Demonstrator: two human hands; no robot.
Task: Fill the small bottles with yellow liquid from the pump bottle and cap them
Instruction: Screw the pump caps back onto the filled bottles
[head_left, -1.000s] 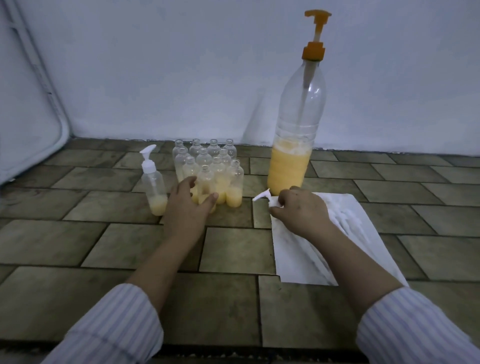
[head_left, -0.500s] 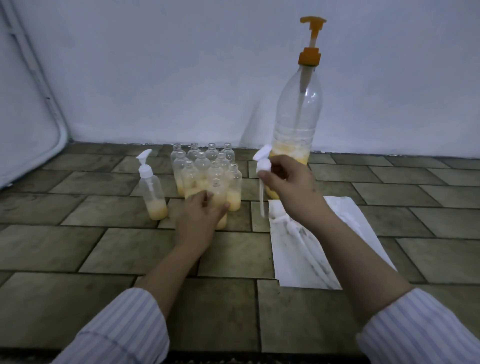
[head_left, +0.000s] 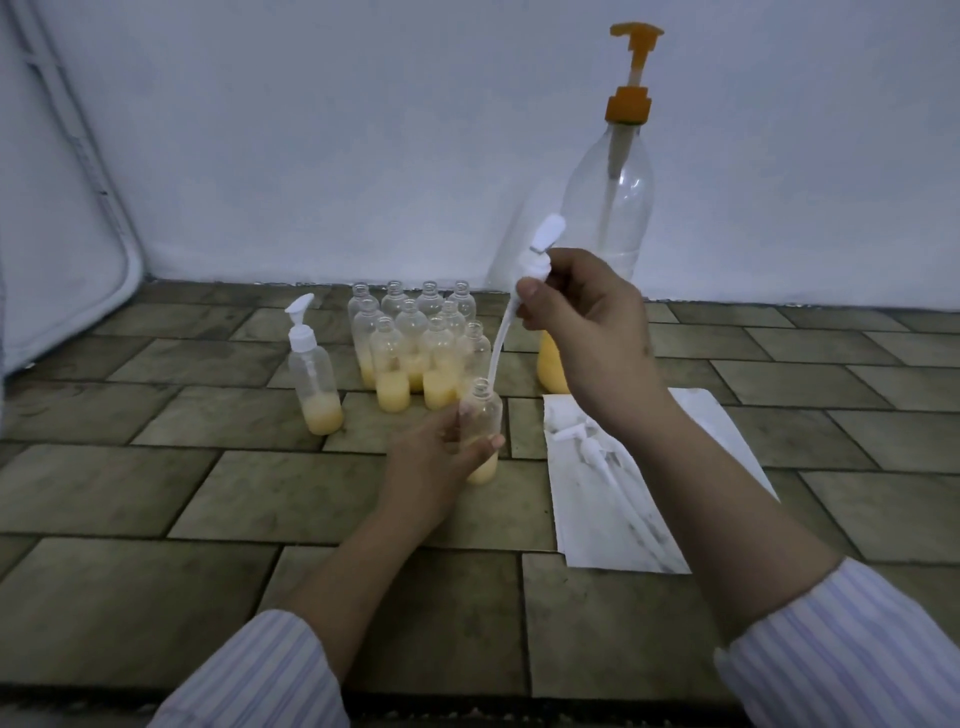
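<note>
L hand (head_left: 441, 457): fingers + thumb curled round small bottle (head_left: 482, 436), holding it upright on tiled floor (head_left: 130, 493), just in front of the bottle cluster (head_left: 418, 348).
R hand (head_left: 587, 317): raised above small bottle, thumb and fingers pinch collar of white pump cap (head_left: 540, 249); its thin dip tube hangs down, tip at the bottle's open neck.
Small bottle: clear plastic, round, threaded neck, no cap; yellow liquid in lower part.
Bottle cluster: clear uncapped bottles packed tight, front ones w/ yellow liquid at the bottom, back ones look empty.
Capped bottle (head_left: 314, 379): left of cluster, standing apart, white pump on, a little yellow liquid.
Pump bottle (head_left: 610, 208): right of cluster, by wall; tall clear plastic, orange pump head, yellow liquid low, partly hidden by R hand.
Paper sheet (head_left: 587, 519): white, flat, right of small bottle; more white pump caps on it, count unclear.
Floor: rough grey-brown tiles, dark joints.
</note>
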